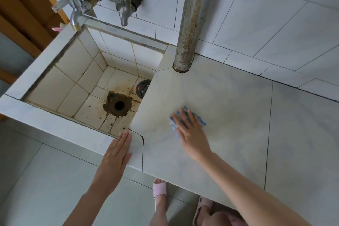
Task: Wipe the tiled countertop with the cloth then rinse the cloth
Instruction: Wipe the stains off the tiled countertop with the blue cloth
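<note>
The cloth, pressed on the countertop under the open right hand but not gripped, could be knocked into the dirty sink, while the open left hand was laid on the edge.

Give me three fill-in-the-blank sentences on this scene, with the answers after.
1. The right hand presses a ____ cloth on the countertop.
2. The left hand lies flat on the front rim of the ____.
3. ____ taps jut from the wall.
Answers: blue; sink; two.
</note>
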Action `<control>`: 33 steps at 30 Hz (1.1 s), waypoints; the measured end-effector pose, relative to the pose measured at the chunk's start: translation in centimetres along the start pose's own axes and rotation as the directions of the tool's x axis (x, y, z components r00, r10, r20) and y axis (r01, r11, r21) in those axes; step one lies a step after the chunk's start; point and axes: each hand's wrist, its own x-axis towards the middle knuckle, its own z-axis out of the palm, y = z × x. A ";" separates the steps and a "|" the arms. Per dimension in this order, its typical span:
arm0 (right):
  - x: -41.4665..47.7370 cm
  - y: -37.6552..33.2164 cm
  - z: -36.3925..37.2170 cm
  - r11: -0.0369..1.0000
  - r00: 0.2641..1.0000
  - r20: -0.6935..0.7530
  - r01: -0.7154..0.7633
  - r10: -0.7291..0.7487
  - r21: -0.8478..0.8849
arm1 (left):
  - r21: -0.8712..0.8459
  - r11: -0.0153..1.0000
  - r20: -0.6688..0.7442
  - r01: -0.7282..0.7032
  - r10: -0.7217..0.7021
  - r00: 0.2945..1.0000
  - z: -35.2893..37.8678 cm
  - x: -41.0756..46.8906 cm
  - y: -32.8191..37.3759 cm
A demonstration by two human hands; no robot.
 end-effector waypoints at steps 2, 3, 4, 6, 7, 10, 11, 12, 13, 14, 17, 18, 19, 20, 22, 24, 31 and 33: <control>-2.0 -3.1 0.7 0.990 0.990 0.016 0.136 -0.137 0.047 | 0.073 0.997 -0.006 0.001 0.000 1.000 -0.1 -0.1 0.1; -3.2 -4.6 0.9 0.976 0.978 0.021 0.207 -0.209 0.071 | 0.122 0.993 -0.011 0.006 -0.005 1.000 -0.1 -0.2 0.2; -4.6 -5.7 1.0 0.961 0.964 0.025 0.261 -0.265 0.091 | 0.154 0.988 -0.015 0.020 -0.018 1.000 -0.2 -0.3 0.3; -6.7 -6.7 1.0 0.942 0.946 0.034 0.317 -0.322 0.106 | 0.179 0.983 -0.021 0.049 -0.046 0.999 -0.2 -0.4 0.5; -7.1 -6.4 1.0 0.937 0.939 0.043 0.336 -0.341 0.092 | 0.191 0.980 -0.020 0.060 -0.057 0.998 -0.3 -0.5 0.6; -7.0 -2.9 0.6 0.954 0.953 0.060 0.295 -0.298 0.055 | 0.241 0.968 -0.003 0.072 -0.073 0.997 -0.4 -0.4 0.7; -6.8 -1.3 0.4 0.970 0.969 0.053 0.240 -0.242 0.037 | 0.249 0.966 0.006 0.070 -0.074 0.997 -0.4 -0.4 0.7; -6.7 0.4 0.1 0.985 0.984 0.051 0.172 -0.172 0.018 | 0.253 0.965 0.009 0.069 -0.073 0.997 -0.4 -0.5 0.7; -6.6 1.8 -0.2 0.996 0.994 0.057 0.094 -0.094 0.003 | 0.254 0.965 0.008 0.068 -0.073 0.997 -0.4 -0.5 0.7; -6.7 2.7 -0.4 1.000 0.997 0.072 0.008 -0.008 -0.007 | 0.252 0.965 0.005 0.068 -0.072 0.997 -0.4 -0.5 0.7; -6.8 1.5 -0.4 0.980 0.978 0.067 -0.197 0.196 0.006 | 0.247 0.966 -0.002 0.070 -0.071 0.997 -0.5 -0.5 0.7; -6.9 0.0 -0.2 0.976 0.975 0.059 -0.218 0.216 0.027 | 0.253 0.965 -0.006 0.069 -0.070 0.998 -0.5 -0.5 0.7; -7.1 -1.8 0.0 0.977 0.977 0.061 -0.208 0.204 0.054 | 0.261 0.963 -0.008 0.066 -0.067 0.998 -0.5 -0.5 0.7; -7.4 -3.7 0.2 0.982 0.985 0.068 -0.167 0.161 0.087 | 0.271 0.961 -0.012 0.061 -0.060 0.998 -0.4 -0.5 0.6; -8.2 -7.3 0.9 0.990 0.996 0.084 -0.034 0.022 0.135 | 0.294 0.954 -0.024 0.048 -0.043 0.999 -0.3 -0.4 0.5; -8.9 -9.6 1.5 0.986 0.993 0.092 0.065 -0.080 0.150 | 0.302 0.952 -0.042 0.045 -0.034 0.999 -0.2 -0.4 0.4; -8.6 -6.6 1.4 0.993 0.993 0.089 0.071 -0.079 0.098 | 0.325 0.945 -0.058 0.025 -0.006 0.998 0.0 -0.4 0.3; -8.6 -3.9 1.2 0.998 0.995 0.095 0.000 -0.006 0.061 | 0.312 0.950 -0.048 0.028 -0.014 0.999 -0.2 -0.4 0.4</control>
